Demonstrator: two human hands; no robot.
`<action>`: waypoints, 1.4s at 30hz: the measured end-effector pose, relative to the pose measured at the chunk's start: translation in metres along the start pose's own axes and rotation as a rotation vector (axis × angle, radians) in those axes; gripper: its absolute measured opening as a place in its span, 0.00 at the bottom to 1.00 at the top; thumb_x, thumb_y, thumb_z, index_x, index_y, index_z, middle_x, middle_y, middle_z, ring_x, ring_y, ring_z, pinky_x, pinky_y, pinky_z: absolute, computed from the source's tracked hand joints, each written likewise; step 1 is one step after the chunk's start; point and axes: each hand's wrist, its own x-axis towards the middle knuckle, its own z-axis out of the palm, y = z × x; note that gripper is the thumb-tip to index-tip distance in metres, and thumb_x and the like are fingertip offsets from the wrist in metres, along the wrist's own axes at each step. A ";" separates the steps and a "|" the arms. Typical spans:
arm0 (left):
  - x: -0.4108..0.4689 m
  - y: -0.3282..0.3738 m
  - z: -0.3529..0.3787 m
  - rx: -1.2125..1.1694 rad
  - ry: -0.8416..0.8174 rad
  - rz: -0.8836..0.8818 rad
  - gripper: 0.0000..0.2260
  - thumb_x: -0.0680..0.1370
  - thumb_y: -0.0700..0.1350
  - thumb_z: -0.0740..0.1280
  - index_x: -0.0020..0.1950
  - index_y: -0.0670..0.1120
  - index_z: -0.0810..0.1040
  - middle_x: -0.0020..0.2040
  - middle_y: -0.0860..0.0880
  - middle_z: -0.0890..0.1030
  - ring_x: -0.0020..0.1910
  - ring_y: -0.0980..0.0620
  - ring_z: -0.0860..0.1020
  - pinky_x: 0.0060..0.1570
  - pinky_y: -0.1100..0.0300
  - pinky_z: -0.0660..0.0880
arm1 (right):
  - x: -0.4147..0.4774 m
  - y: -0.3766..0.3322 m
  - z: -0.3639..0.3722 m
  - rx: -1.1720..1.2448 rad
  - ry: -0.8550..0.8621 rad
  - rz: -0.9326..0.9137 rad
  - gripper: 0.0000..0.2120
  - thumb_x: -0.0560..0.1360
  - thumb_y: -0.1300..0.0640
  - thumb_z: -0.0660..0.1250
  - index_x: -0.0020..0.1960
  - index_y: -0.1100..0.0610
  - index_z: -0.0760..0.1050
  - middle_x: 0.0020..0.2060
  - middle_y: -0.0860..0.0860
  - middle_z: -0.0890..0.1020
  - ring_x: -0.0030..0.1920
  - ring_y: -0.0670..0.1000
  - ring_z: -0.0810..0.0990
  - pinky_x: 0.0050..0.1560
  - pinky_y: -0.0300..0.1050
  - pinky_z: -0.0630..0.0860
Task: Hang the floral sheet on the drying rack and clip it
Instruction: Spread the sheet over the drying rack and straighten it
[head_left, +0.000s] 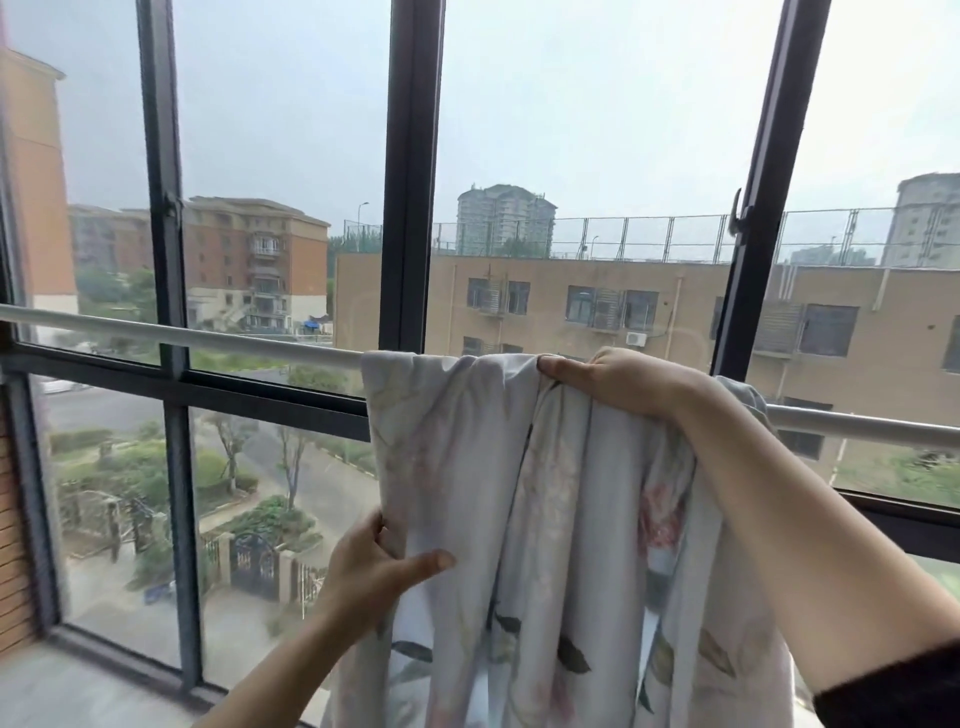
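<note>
The floral sheet, pale lilac with pink flowers and dark leaves, hangs bunched over the white rod of the drying rack right of centre. My right hand grips the bunched fabric on top of the rod, thumb pointing left. Lower down, my left hand pinches the sheet's left edge, thumb on the front and fingers behind. The sheet hangs in folds past the bottom of the view. No clip is in sight.
The rod runs across the whole view in front of a dark-framed window. A bare stretch of rod lies to the left, a shorter one to the right. A window handle juts out at upper right. The sill sits bottom left.
</note>
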 end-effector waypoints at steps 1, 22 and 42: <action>0.000 -0.003 0.009 -0.025 -0.043 -0.015 0.35 0.46 0.63 0.81 0.48 0.52 0.79 0.39 0.61 0.84 0.38 0.63 0.81 0.33 0.71 0.73 | 0.000 -0.001 0.000 -0.001 -0.001 0.001 0.39 0.73 0.28 0.54 0.64 0.59 0.75 0.64 0.56 0.77 0.63 0.55 0.74 0.61 0.43 0.67; -0.016 -0.009 0.049 -0.113 -0.309 -0.172 0.16 0.62 0.40 0.81 0.47 0.45 0.83 0.40 0.53 0.86 0.40 0.56 0.84 0.38 0.63 0.78 | -0.004 0.000 -0.003 -0.019 -0.022 0.004 0.39 0.75 0.30 0.53 0.69 0.61 0.70 0.69 0.57 0.71 0.68 0.55 0.70 0.58 0.40 0.62; 0.025 0.124 -0.112 0.016 0.229 0.187 0.24 0.69 0.66 0.68 0.43 0.45 0.84 0.37 0.48 0.82 0.37 0.54 0.79 0.38 0.61 0.73 | -0.006 0.005 -0.005 0.039 0.029 0.023 0.31 0.75 0.31 0.55 0.50 0.57 0.79 0.51 0.55 0.81 0.52 0.55 0.78 0.57 0.46 0.72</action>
